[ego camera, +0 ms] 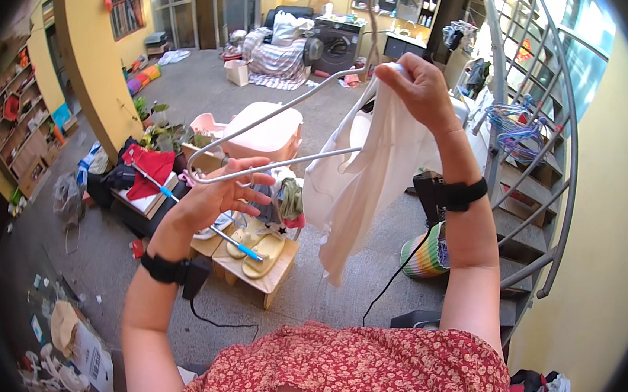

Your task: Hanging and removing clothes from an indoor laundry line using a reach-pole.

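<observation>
A grey wire clothes hanger (285, 114) is tilted in front of me, its hook near the top edge. The far end of the hanger goes behind or into a thin white garment (355, 199), which hangs down in loose folds. My right hand (421, 90) pinches the top of this cloth beside the hanger's neck. Lower down, my left hand (230, 191) has its fingers spread behind the hanger's near corner. The lower wire crosses in front of those fingers, and I cannot tell whether they touch it. Black straps with small boxes circle both wrists.
Yellow slippers (264, 256) lie on a low wooden stool (286, 258), with a blue-gripped metal pole (234, 242) above. A pink lidded bin (264, 130) stands beyond. At right are a spiral metal staircase (523, 242), bundled hangers (516, 127) and a striped woven basket (421, 253). Cables dangle from the wrist boxes.
</observation>
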`<state>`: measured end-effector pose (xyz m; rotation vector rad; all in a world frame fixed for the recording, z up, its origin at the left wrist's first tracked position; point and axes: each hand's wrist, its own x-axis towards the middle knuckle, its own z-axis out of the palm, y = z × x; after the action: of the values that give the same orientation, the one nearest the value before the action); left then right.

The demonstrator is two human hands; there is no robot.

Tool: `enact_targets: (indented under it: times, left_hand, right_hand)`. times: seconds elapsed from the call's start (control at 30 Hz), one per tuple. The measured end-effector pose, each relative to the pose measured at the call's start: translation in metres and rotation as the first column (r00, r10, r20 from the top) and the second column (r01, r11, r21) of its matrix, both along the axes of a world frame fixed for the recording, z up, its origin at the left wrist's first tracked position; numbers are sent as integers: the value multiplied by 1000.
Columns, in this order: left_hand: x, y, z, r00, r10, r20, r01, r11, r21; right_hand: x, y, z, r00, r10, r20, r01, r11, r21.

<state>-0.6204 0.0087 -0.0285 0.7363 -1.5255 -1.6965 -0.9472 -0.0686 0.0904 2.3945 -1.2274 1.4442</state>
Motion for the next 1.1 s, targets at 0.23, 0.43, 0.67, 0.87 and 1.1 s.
enact_targets:
  times: [0.23, 0.43, 0.67, 0.87, 1.1]
  left_hand:
    - [-14, 23, 46, 700, 534, -475, -495, 841, 217]
    - [-29, -1, -9, 847, 502, -174, -528, 832, -168]
    - [-37, 10, -30, 738, -16, -674, 44, 999, 24]
    - [-106, 17, -4, 989, -142, -39, 113, 903, -415]
    - [-108, -14, -10, 498, 825, 267, 40, 286, -957]
  right_hand:
    - [-16, 13, -11, 988, -145, -50, 145, 989, -9]
    - [-6, 19, -9, 969, -156, -193, 122, 977, -177]
    - [-23, 31, 34, 957, 291, 20, -292, 956, 45]
    - [-2, 37, 36, 953, 262, 154, -261, 965, -30]
    - [1, 36, 30, 958, 72, 278, -61, 997, -47]
